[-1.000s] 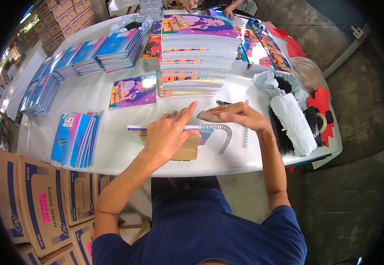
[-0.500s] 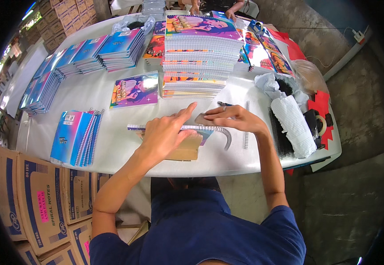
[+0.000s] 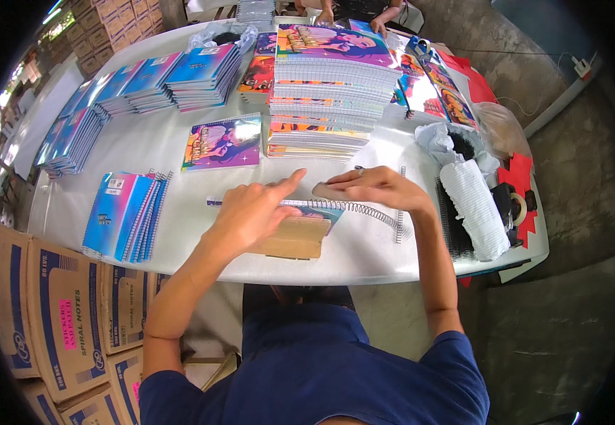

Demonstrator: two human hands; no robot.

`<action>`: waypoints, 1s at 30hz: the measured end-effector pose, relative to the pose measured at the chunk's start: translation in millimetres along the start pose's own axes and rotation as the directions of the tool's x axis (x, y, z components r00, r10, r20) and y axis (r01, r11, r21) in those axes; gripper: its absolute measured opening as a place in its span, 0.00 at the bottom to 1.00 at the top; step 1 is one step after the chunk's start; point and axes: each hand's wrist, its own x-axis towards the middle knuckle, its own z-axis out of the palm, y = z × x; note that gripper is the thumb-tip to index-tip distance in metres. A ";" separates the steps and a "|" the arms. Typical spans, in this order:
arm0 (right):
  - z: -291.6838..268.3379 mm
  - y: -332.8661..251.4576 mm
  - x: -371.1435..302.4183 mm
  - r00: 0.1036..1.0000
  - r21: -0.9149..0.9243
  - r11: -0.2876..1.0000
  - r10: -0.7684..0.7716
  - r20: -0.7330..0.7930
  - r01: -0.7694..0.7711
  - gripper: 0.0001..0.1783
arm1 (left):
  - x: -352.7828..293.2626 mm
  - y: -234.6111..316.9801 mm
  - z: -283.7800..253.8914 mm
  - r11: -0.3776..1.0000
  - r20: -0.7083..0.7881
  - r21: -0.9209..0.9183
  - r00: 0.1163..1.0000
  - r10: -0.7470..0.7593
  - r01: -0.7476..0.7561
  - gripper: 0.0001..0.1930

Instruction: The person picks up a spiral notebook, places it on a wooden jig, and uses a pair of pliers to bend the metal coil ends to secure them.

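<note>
My left hand point(image 3: 251, 216) grips a notebook point(image 3: 333, 214), with its index finger stretched out and its thumb in front. The notebook rests against a brown cardboard block point(image 3: 294, 238), and most of its cover is hidden. Along its top edge runs a metal spiral coil point(image 3: 367, 209), whose loose end sticks out to the right and is blurred. Just above the coil, my right hand point(image 3: 382, 188) has its fingers together around a small grey-brown piece I cannot make out. Another straight coil point(image 3: 400, 212) lies on the table beside that hand.
A tall stack of spiral notebooks point(image 3: 328, 106) rises ahead, with a single purple notebook point(image 3: 222, 143) to its left. Blue notebooks point(image 3: 120, 216) lie in piles on the left. A white wrapped roll point(image 3: 474, 209) and tape point(image 3: 517, 205) are at right. Across the table, another person's hands point(image 3: 385, 20) show.
The coil's loose end, earlier curling down toward me, now reaches farther right and lies straighter. A dark pen-like thing behind my right hand is no longer visible. My left hand stays on the notebook.
</note>
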 end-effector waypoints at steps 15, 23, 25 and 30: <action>3.4 -2.7 16.5 0.995 0.209 0.973 -0.103 0.002 0.100 0.24 | -9.5 -11.7 -18.9 0.988 0.024 -0.132 0.997 -0.074 0.076 0.32; 10.6 -18.4 33.2 0.989 0.179 0.979 -0.115 0.090 0.098 0.23 | -18.6 -20.4 -18.4 0.994 -0.069 -0.101 0.996 -0.054 0.047 0.31; 15.6 -16.1 33.4 0.986 0.198 0.974 -0.129 0.105 0.107 0.23 | -16.9 -18.1 -23.4 0.993 0.000 -0.089 0.997 -0.079 0.079 0.31; 10.5 -24.2 40.8 0.997 0.091 0.996 0.014 0.079 -0.021 0.25 | -22.5 -27.7 -15.8 0.992 -0.116 -0.123 0.992 -0.049 0.035 0.31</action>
